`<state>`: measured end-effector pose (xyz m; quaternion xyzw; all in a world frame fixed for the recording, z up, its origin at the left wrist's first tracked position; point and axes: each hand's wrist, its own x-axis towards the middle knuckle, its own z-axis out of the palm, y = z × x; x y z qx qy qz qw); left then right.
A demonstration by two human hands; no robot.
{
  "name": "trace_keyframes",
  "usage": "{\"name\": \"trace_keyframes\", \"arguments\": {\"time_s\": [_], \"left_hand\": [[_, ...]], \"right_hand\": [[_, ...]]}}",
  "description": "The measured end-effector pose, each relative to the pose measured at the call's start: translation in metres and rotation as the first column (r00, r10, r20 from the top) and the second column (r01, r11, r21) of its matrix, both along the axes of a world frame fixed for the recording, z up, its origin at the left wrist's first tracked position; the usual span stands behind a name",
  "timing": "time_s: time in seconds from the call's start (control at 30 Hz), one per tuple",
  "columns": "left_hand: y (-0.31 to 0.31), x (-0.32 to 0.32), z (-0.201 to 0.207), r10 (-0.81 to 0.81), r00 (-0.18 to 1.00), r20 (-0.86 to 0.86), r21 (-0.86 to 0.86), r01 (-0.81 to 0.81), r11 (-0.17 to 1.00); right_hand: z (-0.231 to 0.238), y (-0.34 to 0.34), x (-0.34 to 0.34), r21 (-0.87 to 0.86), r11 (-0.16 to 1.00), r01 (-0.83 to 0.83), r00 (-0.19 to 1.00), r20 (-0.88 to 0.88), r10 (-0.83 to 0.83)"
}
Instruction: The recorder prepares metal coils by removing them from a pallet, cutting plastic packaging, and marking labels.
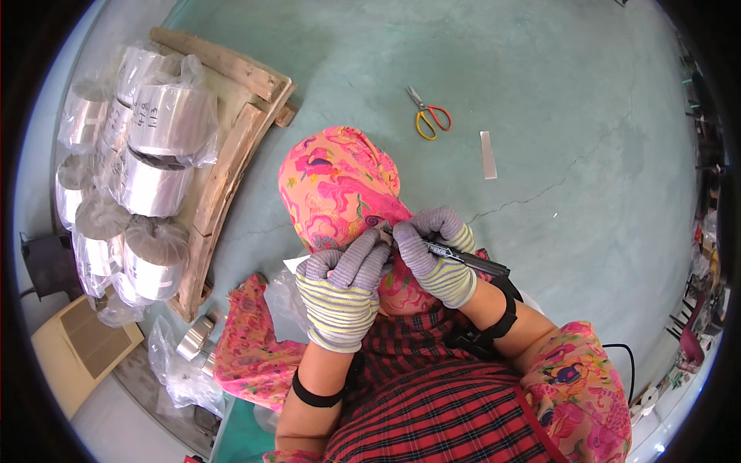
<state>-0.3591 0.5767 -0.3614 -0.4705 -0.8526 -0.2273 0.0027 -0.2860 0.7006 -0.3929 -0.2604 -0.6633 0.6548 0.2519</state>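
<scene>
Both my hands wear grey knit gloves with yellow-striped cuffs and meet in front of my chest, above pink floral cloth [340, 181]. My left hand [343, 282] is closed, fingers bent and pinching at a small greyish piece [384, 228], mostly hidden by the fingertips. A black marker pen [475, 258] lies across the palm side of my right hand [438, 258], its end sticking out past the wrist. The fingertips of that hand are also closed, touching the same small piece. Beside the left glove a white corner [295, 263] shows; what it belongs to is hidden.
Ahead on the green floor lie scissors [427, 116] with one yellow and one red handle, and a thin silvery strip [488, 156]. At left, a wooden pallet [231, 166] carries several plastic-wrapped metal rolls [171, 116]. Loose rolls [196, 337] and clear plastic lie nearer me.
</scene>
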Motion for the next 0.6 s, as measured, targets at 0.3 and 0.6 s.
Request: {"name": "trace_keyframes", "arguments": {"time_s": [0.3, 0.6], "left_hand": [[-0.0005, -0.0008, -0.0012, -0.014, 0.999, -0.037, 0.001, 0.014, 1.000], [0.0010, 0.0012, -0.0023, 0.000, 1.000, -0.023, 0.030, 0.000, 1.000]], "right_hand": [[0.0054, 0.0024, -0.0013, -0.094, 0.995, -0.018, 0.999, 0.040, 0.022], [0.0019, 0.0023, 0.0006, -0.021, 1.000, 0.010, 0.999, 0.045, -0.009]]}}
